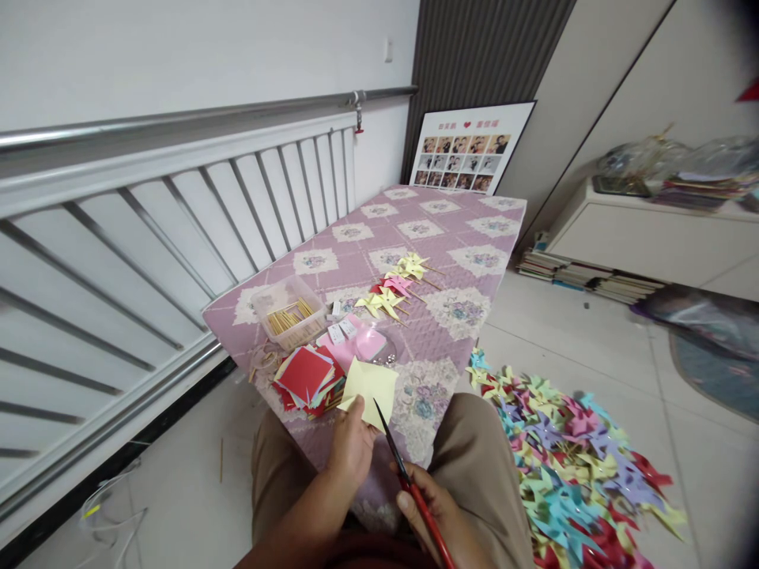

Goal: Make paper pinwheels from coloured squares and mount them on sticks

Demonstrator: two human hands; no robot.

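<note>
My left hand [354,437] pinches the lower left edge of a pale yellow paper square [375,385] above the table's near corner. In my right hand [428,499] is a pair of red-handled scissors [404,472], its dark blades pointing up and left. The blade tip lies at the paper's lower part; whether it is cutting into the sheet I cannot tell. Just left of the sheet sits a stack of coloured paper squares [307,375], red on top. Pink paper [361,338] and a clear round dish [388,348] lie behind the sheet.
A clear plastic box [292,312] holds short wooden sticks. Several finished paper pinwheels [394,286] lie further back on the flowered tablecloth [439,207]. A large pile of pinwheels [569,466] covers the floor at right. A white railing [237,197] borders the left side.
</note>
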